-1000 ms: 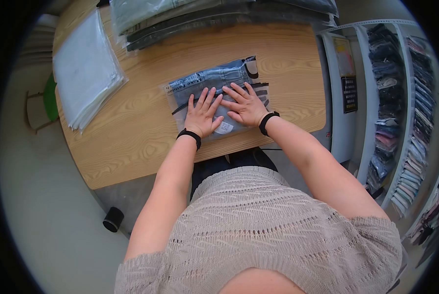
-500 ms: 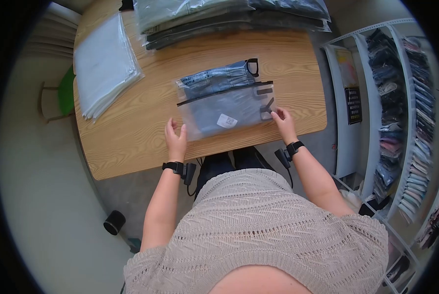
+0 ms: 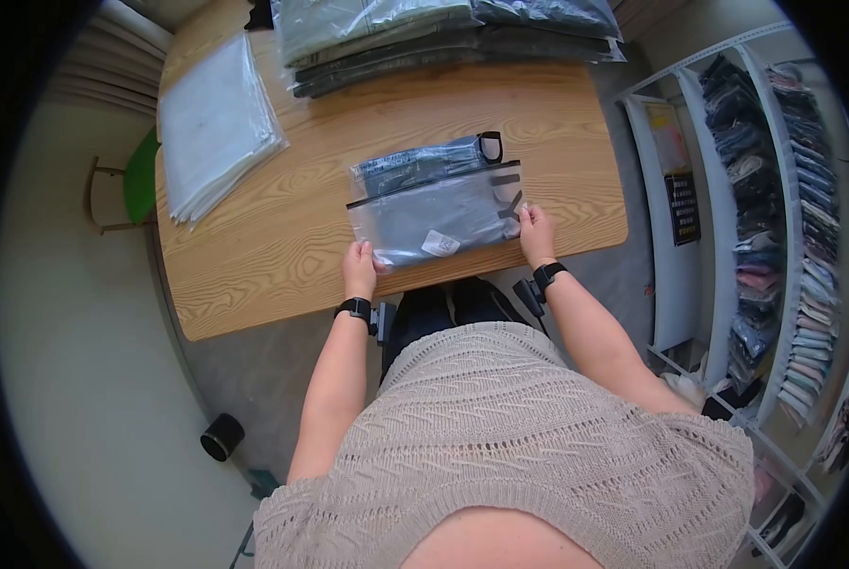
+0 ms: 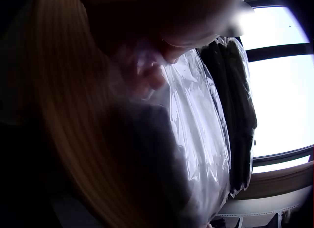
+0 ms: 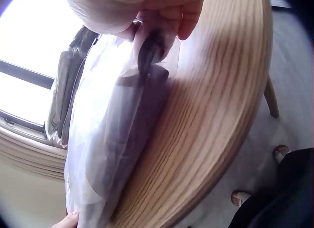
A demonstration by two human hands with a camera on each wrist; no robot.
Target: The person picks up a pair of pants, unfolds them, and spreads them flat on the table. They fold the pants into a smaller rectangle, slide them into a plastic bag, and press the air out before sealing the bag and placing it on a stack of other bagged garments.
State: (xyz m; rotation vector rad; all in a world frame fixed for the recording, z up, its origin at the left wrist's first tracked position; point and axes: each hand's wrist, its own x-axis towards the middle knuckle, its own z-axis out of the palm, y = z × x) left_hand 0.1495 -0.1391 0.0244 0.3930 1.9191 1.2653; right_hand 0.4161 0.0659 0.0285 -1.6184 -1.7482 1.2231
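A clear plastic zip bag [image 3: 410,216] with folded blue denim clothing inside lies on the wooden table near its front edge. Its dark zip strip runs across the middle, and a small white label [image 3: 441,244] shows on the lower part. At the bag's lower left corner, my left hand [image 3: 359,270] pinches the plastic between thumb and fingers. My right hand [image 3: 537,235] pinches the right edge, beside the black printed marks. The right wrist view shows the right fingers [image 5: 189,23] bent over the bag's end. In the left wrist view the hand is dark and blurred.
A stack of flat clear bags [image 3: 218,133] lies at the table's left. Bagged folded garments [image 3: 443,52] are piled at the back. Shelves of folded clothes [image 3: 738,218] stand on the right, and a green chair [image 3: 142,175] and a black bin [image 3: 222,436] on the left.
Both hands were spread flat on the bag, then lifted off to its sides. Now the left hand has come in to grip the lower left corner, while the right hand grips the right edge.
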